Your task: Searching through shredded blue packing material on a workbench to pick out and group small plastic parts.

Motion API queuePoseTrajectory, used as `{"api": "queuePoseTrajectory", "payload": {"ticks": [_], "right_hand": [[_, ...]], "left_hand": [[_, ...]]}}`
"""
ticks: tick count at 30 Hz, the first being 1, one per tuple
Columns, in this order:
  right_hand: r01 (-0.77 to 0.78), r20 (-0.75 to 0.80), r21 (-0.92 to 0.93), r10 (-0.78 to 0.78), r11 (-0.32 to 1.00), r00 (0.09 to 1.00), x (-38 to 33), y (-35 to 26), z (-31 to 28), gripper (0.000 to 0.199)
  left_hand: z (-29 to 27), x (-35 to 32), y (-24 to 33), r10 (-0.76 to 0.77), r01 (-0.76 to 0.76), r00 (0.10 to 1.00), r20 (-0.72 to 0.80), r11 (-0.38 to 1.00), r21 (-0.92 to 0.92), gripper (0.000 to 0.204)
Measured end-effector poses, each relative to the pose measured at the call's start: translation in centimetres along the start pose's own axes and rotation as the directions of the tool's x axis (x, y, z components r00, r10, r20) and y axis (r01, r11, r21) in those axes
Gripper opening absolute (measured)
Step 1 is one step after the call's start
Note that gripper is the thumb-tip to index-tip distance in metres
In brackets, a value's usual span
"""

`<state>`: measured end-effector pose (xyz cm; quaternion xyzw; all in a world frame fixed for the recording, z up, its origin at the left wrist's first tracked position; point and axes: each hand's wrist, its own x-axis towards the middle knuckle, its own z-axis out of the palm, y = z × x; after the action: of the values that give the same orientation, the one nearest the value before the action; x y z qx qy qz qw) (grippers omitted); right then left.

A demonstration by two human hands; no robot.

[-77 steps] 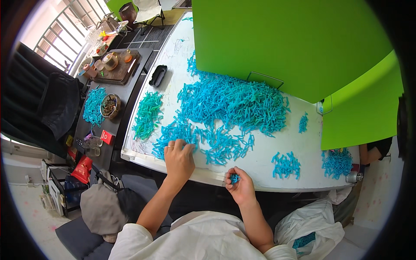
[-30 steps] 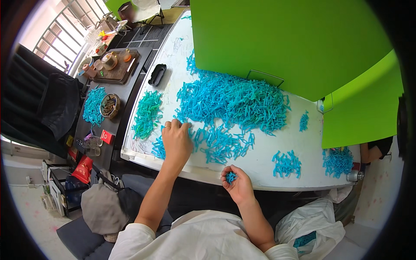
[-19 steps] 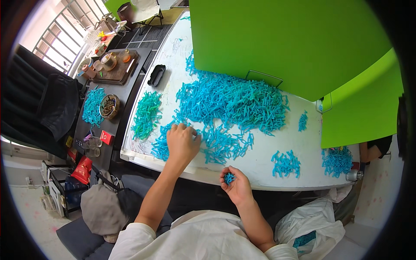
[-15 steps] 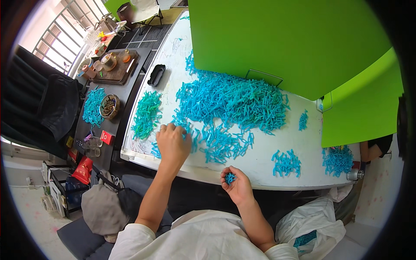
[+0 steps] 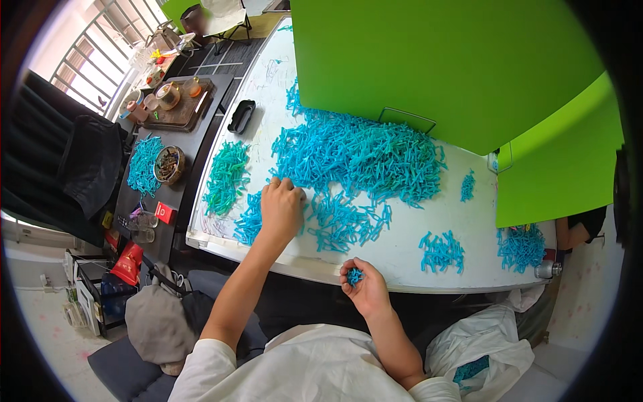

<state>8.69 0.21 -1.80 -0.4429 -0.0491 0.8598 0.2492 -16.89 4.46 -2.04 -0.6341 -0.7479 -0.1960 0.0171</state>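
My left hand (image 5: pixel 282 209) is palm down over the white table, its fingers curled and the tips hidden at the edge of the small blue plastic pieces. A large heap of these thin blue-green pieces (image 5: pixel 362 157) lies ahead of it, and a looser spread of the same pieces (image 5: pixel 348 224) lies to its right. Just left of the hand is another blue pile (image 5: pixel 250 221). By the table's near edge my right hand (image 5: pixel 369 293) is turned palm up, fingers curled around a small clump of blue pieces (image 5: pixel 354 276).
Green panels (image 5: pixel 442 67) with wire supports stand over the table (image 5: pixel 402 234). Smaller piles (image 5: pixel 442 253) lie on the right, and a greener pile (image 5: pixel 228 177) beside a black tray (image 5: pixel 242 116) on the left. A dark side table holds a tea tray (image 5: pixel 179 107). Another person's arm shows at far right.
My left hand has moved slightly right and forward, uncovering more of the blue pile on its left. My right hand has stayed almost still with its clump of pieces.
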Motion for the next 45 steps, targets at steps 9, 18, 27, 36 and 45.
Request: {"api": "queuePoseTrajectory", "payload": {"ticks": [9,18,27,36,45], "right_hand": [[0.001,0.029,-0.008,0.0,1.0,1.0,0.5,0.7,2.0,0.025],[-0.04,0.06,0.03,0.038,0.999,0.997,0.9,1.7,1.8,0.026],[-0.019,0.01,0.059,0.018,0.998,1.0,-0.2,0.8,1.0,0.025],[-0.023,0.039,0.068,0.02,0.997,0.999,-0.2,1.4,0.3,0.025],[-0.005,-0.008,0.051,0.005,0.999,1.0,-0.6,1.0,-0.4,0.024]], "left_hand": [[-6.6,-3.4,3.5,-0.097,0.204,0.972,0.213,0.799,-0.565,0.015],[-2.7,-1.8,1.6,-0.102,0.1,0.994,-0.044,0.994,-0.044,0.012],[-0.9,-0.2,0.3,-0.08,0.08,0.996,0.03,0.997,0.024,0.006],[-1.7,-3.1,6.0,-0.1,0.13,0.991,0.085,0.847,-0.516,0.016],[-3.6,-3.3,-0.2,-0.269,0.266,0.953,-0.137,0.963,-0.042,0.027]]}}
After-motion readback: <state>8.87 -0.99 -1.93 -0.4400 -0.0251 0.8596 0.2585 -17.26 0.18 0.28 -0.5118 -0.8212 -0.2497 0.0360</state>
